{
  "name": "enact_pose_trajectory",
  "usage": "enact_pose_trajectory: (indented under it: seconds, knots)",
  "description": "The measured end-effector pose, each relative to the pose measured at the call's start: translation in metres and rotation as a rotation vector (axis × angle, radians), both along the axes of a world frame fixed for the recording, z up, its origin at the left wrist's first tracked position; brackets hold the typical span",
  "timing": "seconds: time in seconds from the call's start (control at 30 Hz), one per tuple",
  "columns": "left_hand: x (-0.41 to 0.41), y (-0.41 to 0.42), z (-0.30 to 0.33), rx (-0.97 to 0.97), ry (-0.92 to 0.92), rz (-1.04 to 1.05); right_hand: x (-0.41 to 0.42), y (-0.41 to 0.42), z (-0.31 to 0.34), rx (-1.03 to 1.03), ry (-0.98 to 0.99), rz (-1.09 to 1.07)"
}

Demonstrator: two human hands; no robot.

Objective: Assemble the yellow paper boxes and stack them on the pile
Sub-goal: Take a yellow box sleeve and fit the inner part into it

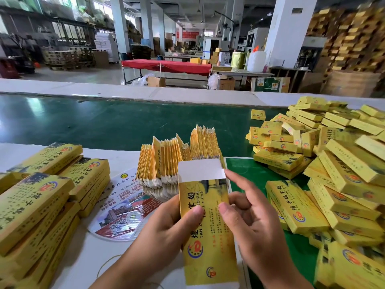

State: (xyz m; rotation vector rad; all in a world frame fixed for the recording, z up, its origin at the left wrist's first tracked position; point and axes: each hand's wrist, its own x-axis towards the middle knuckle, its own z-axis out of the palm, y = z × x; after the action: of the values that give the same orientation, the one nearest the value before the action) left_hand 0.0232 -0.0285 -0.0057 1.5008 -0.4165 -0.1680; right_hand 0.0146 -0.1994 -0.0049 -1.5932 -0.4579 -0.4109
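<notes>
Held yellow box point(205, 224) printed "TAN Z…", "…G CHI", Chinese characters partly covered

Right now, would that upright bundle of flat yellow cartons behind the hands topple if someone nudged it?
Probably. The flat cartons stand on edge, fanned and leaning, so a push would likely spill them sideways. Each looks thin and light, likely bendy. Their glossy print suggests they may slide apart.

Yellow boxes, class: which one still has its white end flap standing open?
The flat yellow box held between both hands, centre foreground. Its white flap sticks up unfolded; boxes in the right-hand pile look closed.
</notes>
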Motion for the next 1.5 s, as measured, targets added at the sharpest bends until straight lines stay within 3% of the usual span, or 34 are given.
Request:
enact_pose_trajectory:
  seconds: [0.27,0.53,0.8,1.17,1.37,1.5]
  knots:
    - [-0.001,-0.001,-0.001,-0.054,0.005,-0.145,0.005,-0.012,-0.001,-0.044,0.076,0.088]
    - [0.008,0.002,-0.012,-0.175,-0.081,0.037,0.008,-0.014,-0.002,-0.156,0.048,0.057]
    - [0.008,0.003,-0.012,-0.171,-0.041,-0.018,0.011,-0.014,-0.005,-0.170,0.044,0.090]
    - [0.011,0.006,-0.011,0.099,-0.139,0.094,0.015,-0.015,-0.012,-0.196,0.007,0.083]
    - [0.016,0.009,-0.012,-0.049,-0.034,0.135,0.017,-0.019,-0.013,-0.066,0.296,0.149]
    - [0.019,0.011,-0.012,-0.028,-0.029,0.080,0.017,-0.019,-0.008,-0.072,0.314,0.230]
